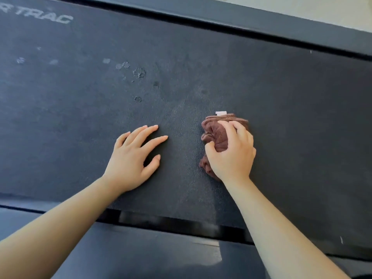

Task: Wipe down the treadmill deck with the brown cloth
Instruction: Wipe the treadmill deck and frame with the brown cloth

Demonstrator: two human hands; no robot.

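The dark textured treadmill deck [281,117] fills most of the view. A bunched brown cloth [216,130] with a small white tag lies on the belt right of centre. My right hand [231,152] presses down on the cloth, fingers curled over it. My left hand [134,156] rests flat on the belt to the cloth's left, fingers spread, holding nothing. Pale dusty spots and paw-like marks [138,73] dot the belt beyond my left hand.
A black side rail [261,21] runs along the far edge of the belt, another side rail [161,248] along the near edge. Grey lettering [46,17] is printed at the belt's upper left. Light floor [332,7] shows at the top right.
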